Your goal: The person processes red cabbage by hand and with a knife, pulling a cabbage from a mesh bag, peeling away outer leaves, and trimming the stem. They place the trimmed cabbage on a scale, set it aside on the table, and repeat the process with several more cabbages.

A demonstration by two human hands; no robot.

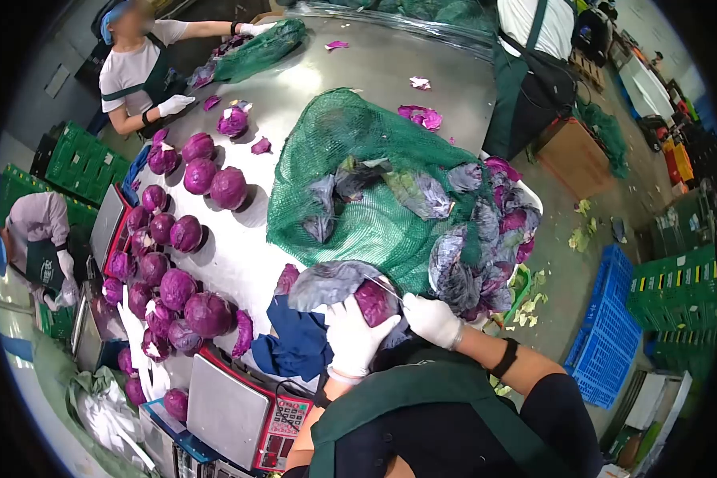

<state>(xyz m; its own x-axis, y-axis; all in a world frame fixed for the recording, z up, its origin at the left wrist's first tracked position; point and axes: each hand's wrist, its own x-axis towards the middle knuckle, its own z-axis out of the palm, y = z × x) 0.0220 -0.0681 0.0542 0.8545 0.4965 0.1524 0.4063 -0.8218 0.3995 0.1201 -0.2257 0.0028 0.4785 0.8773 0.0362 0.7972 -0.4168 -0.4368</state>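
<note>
Both my hands wear white gloves. My left hand [354, 336] is pressed round a red cabbage [372, 303] with loose greyish-purple outer leaves [319, 287] spread beside it. Just right of the cabbage, my right hand [432, 320] is closed on a knife [385, 287]; its thin blade reaches the cabbage's upper right side, and the handle is hidden in the fist. A green mesh net [350, 143] with some wilted leaves on it lies beyond my hands. Near my left wrist is a bunched dark blue cloth [295, 342].
Several peeled red cabbages [207, 314] crowd the metal table's left side. A scale [229, 406] stands at front left. A heap of trimmed leaves [474, 263] fills a white bin at right. Co-workers [139, 68] stand across and left; another person [534, 64] is far right. Blue crates [605, 327] lie right.
</note>
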